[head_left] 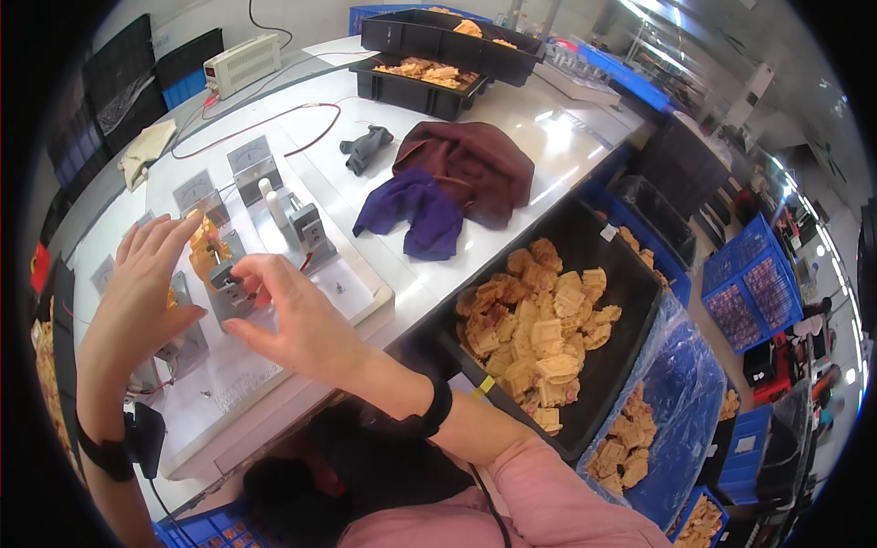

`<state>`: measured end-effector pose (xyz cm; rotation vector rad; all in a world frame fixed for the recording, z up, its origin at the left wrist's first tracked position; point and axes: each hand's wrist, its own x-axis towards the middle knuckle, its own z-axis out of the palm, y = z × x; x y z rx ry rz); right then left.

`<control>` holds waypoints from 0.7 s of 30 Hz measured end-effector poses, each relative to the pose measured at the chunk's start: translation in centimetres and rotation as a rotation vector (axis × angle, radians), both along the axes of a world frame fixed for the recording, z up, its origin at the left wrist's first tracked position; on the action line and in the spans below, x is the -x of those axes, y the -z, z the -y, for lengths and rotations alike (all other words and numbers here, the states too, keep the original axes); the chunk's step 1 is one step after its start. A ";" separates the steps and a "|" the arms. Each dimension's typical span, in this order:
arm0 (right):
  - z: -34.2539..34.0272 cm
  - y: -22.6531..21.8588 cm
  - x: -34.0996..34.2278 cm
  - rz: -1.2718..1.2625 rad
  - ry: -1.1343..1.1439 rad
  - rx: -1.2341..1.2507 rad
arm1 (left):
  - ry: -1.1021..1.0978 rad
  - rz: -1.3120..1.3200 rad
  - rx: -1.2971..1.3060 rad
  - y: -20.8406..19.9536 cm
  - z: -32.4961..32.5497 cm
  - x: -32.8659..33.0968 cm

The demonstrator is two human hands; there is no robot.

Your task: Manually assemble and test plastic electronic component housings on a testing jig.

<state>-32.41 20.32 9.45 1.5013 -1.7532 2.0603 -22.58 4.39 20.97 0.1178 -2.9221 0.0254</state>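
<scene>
The left hand [146,279] is spreading its fingers and thumb wide beside a yellow piece [208,241] in the head view — touching or not, I cannot tell. The right hand [297,315] is resting its forefinger at a grey clamp block [225,279]; pinching or merely pressing, I cannot say. The piece is sitting at eleven o'clock from that block — a black bin [630,292] is standing at three from the right hand.

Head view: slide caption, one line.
Left hand and right hand at a white board with dial meters, black bin of yellow parts alongside.
</scene>
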 end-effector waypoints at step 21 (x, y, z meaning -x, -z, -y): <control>-0.1 0.0 0.1 -0.126 -0.042 0.012 | 0.240 -0.189 0.204 -0.7 1.5 4.1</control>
